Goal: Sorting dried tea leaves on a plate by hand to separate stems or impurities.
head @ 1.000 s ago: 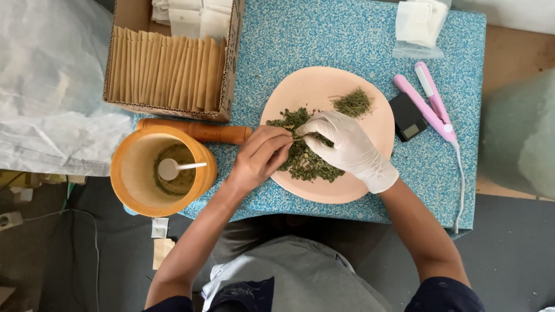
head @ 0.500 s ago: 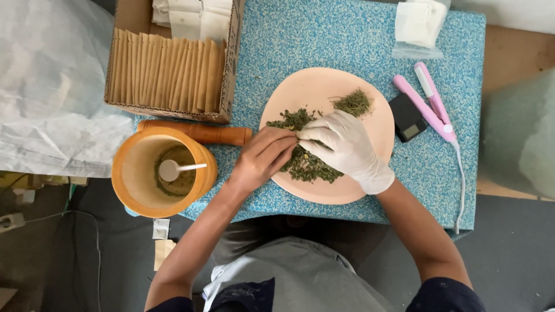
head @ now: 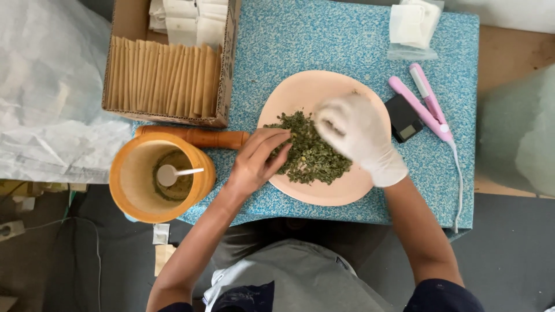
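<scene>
A peach plate [head: 324,195] on the blue speckled tabletop [head: 300,40] holds a pile of dried green leaves [head: 312,153]. My bare left hand [head: 259,160] rests at the pile's left edge with its fingertips stretched onto the leaves. My white-gloved right hand [head: 357,132] hovers over the plate's upper right. It is blurred with motion, its fingers are curled, and it hides the smaller heap of herbs there. Whether it holds anything does not show.
A wooden mortar [head: 130,173] holding a white spoon [head: 170,173] stands at the left, with a wooden pestle [head: 196,137] behind it. A cardboard box [head: 226,81] of brown sachets [head: 167,75] sits further back. Right of the plate lie a black pocket scale [head: 403,118], a pink sealer [head: 425,107] and a bag of white filter pouches [head: 411,26].
Both hands were pinching at one spot in the pile. My right hand has pulled away up and to the right, over the smaller heap. The left hand's fingers have spread onto the leaves.
</scene>
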